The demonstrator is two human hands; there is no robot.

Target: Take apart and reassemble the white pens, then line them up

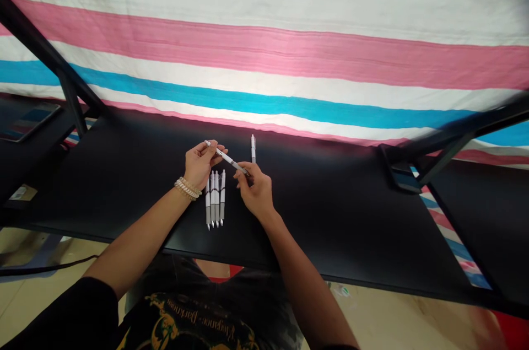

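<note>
Both my hands grip one white and grey pen, tilted down to the right above the black table. The fingers of my left hand pinch its white upper end. My right hand is closed on the grey lower end. Below my left hand, several matching pens lie side by side in a row, with their silver tips toward me. Another white pen lies behind my right hand, its lower part hidden by the fingers.
The black table runs across the view. A striped sheet hangs along its far edge. Black slanted supports stand at left and right. On the far left lies a dark flat panel.
</note>
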